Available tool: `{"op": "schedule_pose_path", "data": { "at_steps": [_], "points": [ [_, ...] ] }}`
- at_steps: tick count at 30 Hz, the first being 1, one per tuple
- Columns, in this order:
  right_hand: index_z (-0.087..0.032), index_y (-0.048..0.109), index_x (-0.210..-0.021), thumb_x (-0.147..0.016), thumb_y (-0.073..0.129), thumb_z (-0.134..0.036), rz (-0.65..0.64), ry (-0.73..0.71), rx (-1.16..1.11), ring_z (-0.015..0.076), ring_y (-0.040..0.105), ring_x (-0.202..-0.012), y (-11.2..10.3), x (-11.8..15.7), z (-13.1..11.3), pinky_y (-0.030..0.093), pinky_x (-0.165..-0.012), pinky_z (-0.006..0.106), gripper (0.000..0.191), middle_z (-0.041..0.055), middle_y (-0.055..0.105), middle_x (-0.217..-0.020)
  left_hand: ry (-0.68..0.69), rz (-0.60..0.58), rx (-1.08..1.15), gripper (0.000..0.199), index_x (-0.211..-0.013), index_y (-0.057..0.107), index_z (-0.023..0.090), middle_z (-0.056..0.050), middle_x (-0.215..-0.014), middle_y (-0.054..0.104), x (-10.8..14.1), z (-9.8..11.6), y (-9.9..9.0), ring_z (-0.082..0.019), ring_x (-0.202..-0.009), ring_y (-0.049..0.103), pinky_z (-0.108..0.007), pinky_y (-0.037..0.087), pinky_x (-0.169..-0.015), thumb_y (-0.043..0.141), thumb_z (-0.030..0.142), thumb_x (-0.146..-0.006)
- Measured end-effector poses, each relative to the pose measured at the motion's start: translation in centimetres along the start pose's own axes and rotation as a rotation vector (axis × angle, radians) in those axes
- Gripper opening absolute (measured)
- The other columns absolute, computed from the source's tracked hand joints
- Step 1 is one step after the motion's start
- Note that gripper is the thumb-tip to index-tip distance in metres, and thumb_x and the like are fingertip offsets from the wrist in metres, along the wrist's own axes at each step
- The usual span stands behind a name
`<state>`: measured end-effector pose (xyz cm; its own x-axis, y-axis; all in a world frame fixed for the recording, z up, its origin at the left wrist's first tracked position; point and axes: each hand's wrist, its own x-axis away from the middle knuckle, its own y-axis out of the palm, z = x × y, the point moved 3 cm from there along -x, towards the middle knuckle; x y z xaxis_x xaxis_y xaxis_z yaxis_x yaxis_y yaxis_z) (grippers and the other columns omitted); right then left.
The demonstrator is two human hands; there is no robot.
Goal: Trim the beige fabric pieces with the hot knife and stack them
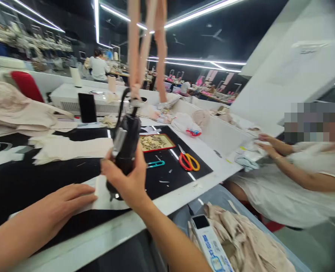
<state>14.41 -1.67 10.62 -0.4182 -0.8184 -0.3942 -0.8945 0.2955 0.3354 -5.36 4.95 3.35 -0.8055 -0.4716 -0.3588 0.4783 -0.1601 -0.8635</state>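
My right hand is wrapped around a black corded power tool, held upright with its lower end at a pale fabric piece. Pink straps run up from the tool's top; its exact kind is not clear. My left hand lies flat on the same fabric, fingers stretched out towards the tool. Behind it rests a stack of cream fabric pieces. Turquoise thread snips and scissors with red and yellow handles lie to the right of the tool.
A red-rimmed tray of small pieces sits on the black mat. Beige garments are heaped at left, near a dark tablet. Below the table edge are beige cloth and a white boxy device. Another person works at right.
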Motion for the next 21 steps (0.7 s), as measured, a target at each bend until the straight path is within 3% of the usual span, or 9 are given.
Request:
{"op": "schedule_pose_path", "data": {
  "at_steps": [2,4,6,13,21],
  "points": [
    [-0.025,0.057,-0.095,-0.076,0.081,-0.031,0.054,-0.021,0.044,0.0114,0.056,-0.060,-0.8,0.1,0.1,0.052,-0.060,0.027,0.031,-0.0057,0.062,-0.077,0.009,-0.134,0.012,0.048,-0.128,0.074,0.039,0.004,-0.134,0.073,-0.5,1.3,-0.7,-0.020,-0.117,0.073,-0.029,0.058,-0.106,0.050,0.014,-0.095],
    [-0.025,0.059,-0.100,-0.078,0.081,-0.029,0.088,-0.078,0.046,0.0120,0.060,-0.061,-1.5,0.0,0.2,0.054,-0.061,0.027,0.031,-0.0046,0.066,-0.080,0.002,-0.121,-0.004,0.053,-0.129,0.072,0.029,-0.004,-0.134,0.072,-1.1,1.8,-1.5,-0.020,-0.120,0.070,-0.031,0.056,-0.109,0.041,0.004,-0.094],
    [-0.025,0.061,-0.103,-0.081,0.081,-0.028,0.080,-0.101,0.014,0.0120,0.062,-0.061,-2.0,-0.1,0.4,0.055,-0.060,0.027,0.030,-0.0041,0.068,-0.082,-0.021,-0.164,-0.041,0.045,-0.130,0.070,0.024,-0.008,-0.135,0.070,-1.8,1.6,-1.6,-0.022,-0.123,0.069,-0.035,0.057,-0.109,0.043,0.007,-0.099],
    [-0.029,0.061,-0.115,-0.084,0.083,-0.033,0.049,-0.092,0.002,0.0129,0.064,-0.063,-2.7,1.0,-0.1,0.056,-0.061,0.028,0.038,-0.0034,0.067,-0.085,0.022,-0.146,-0.022,0.035,-0.127,0.069,0.018,-0.010,-0.131,0.070,-4.2,0.6,-0.1,-0.023,-0.119,0.069,-0.035,0.057,-0.106,0.044,0.010,-0.103],
    [-0.029,0.061,-0.118,-0.085,0.084,-0.035,0.051,-0.085,-0.004,0.0137,0.065,-0.063,-3.1,1.8,0.0,0.057,-0.061,0.029,0.041,-0.0024,0.067,-0.084,0.186,-0.173,-0.023,0.030,-0.122,0.071,0.015,-0.011,-0.124,0.072,-6.1,0.2,2.1,-0.023,-0.114,0.070,-0.032,0.056,-0.103,0.048,0.009,-0.103]
  ]
}}
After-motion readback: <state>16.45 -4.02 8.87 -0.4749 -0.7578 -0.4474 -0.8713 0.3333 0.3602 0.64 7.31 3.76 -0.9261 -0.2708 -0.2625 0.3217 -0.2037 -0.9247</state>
